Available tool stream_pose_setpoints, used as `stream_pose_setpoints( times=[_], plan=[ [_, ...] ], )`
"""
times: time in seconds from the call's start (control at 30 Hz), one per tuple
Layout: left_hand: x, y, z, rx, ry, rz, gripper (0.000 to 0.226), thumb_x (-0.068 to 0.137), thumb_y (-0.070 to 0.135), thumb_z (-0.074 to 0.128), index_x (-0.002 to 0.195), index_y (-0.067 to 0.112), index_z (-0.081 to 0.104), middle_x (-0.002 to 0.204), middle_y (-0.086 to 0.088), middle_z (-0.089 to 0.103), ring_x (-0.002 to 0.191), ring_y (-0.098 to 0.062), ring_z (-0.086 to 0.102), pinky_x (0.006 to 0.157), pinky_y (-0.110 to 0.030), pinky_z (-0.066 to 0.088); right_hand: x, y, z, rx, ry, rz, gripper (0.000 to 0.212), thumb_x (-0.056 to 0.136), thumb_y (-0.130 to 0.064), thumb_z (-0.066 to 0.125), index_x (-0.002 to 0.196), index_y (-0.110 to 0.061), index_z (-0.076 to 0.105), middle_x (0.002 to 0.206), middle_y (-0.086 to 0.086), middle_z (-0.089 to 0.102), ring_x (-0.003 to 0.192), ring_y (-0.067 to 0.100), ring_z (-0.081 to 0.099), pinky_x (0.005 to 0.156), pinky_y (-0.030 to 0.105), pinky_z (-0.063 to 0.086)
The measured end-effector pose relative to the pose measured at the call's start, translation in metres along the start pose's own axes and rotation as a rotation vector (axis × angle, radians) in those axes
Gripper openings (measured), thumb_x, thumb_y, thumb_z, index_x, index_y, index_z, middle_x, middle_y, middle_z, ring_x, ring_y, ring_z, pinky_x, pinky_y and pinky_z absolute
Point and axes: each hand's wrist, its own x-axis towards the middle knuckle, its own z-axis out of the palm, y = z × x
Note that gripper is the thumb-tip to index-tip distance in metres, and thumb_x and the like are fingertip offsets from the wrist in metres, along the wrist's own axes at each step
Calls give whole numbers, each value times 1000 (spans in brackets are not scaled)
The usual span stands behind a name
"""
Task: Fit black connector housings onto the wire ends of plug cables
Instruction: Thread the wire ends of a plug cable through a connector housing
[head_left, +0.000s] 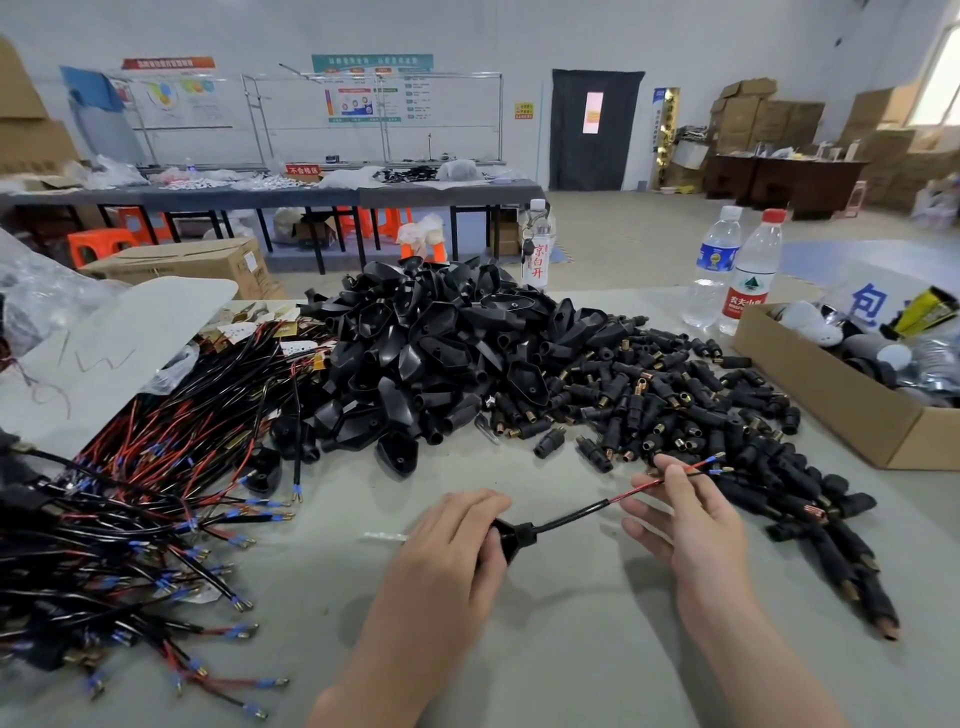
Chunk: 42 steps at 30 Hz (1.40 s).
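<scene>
Left hand (457, 540) grips housing (511, 538) on my cable (571, 517), just above table (571, 649) front | right hand (685, 514) pinches wire ends (706, 461) | I'd keep wires taut, sliding housing straight without snagging terminals.

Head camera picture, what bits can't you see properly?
All head view.
Housing: mostly covered by the left hand gripping it.
Wires, pinched by the right hand: tips too small to make out.
Posters: writing too small and blurred.
Box: cut off by the right edge.
</scene>
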Motion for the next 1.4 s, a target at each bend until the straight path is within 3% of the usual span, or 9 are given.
stream_pose_setpoints(
  times=[0.3,0.43,0.5,0.57,0.67,0.8,0.9,1.17,1.4],
  plan=[
    [9,-11,-30,-536,377,-666,26,83,13,48,83,29,68,75,1,68,64,-14,64,62,-26,54,4,2,-2,13,65,-2,19,105,-23,46,102,-22,65,89,2,72,62,11,69,49,24,55],
    [-3,-38,-40,76,-7,-581,12,95,29,50,89,33,60,70,8,59,67,-13,57,63,-36,51,5,7,-1,-62,111,10,11,102,-17,49,109,-20,56,93,5,64,60,5,69,62,29,58],
    [-7,-42,-41,211,-184,-586,24,97,44,45,79,31,54,69,9,58,68,-9,57,67,-34,52,2,8,0,-173,141,24,46,99,-19,46,144,-16,37,92,6,63,72,13,70,83,41,55],
    [-7,-43,-45,242,-247,-590,36,97,54,40,73,29,52,68,10,59,67,-6,57,68,-32,52,-4,8,2,-419,176,3,72,95,-31,42,158,-21,8,119,9,63,109,26,63,96,40,43],
    [-8,-49,-51,188,-303,-600,43,93,64,36,76,31,56,71,12,64,70,-6,62,71,-32,55,-21,5,8,-756,149,-216,67,96,-36,41,157,-23,16,164,3,16,145,25,30,116,40,26],
    [-9,-52,-52,106,-328,-612,35,93,64,41,82,37,60,58,18,62,55,-2,57,58,-27,49,-38,11,19,-914,-411,-485,32,101,-31,47,129,-46,49,134,-25,52,126,-4,46,106,15,32],
    [-8,-52,-49,56,-297,-641,30,95,59,45,82,38,62,53,23,59,47,-1,52,52,-26,40,-41,21,21,-1070,-714,-529,30,103,-37,44,131,-40,54,121,-37,51,116,-7,48,103,15,34],
    [-3,-49,-43,-305,-145,-812,36,96,41,59,69,16,63,63,1,66,46,-15,57,52,-29,46,-34,26,19,-1083,-730,-582,32,104,-31,44,134,-37,52,118,-33,51,115,-2,45,102,15,32],
    [4,-46,-45,-639,-60,-893,14,95,17,64,91,4,59,56,-6,60,50,-17,54,48,-26,46,-28,32,19,-1095,-715,-595,32,104,-37,45,134,-40,53,104,-40,47,107,-4,45,96,8,29]
  ],
)
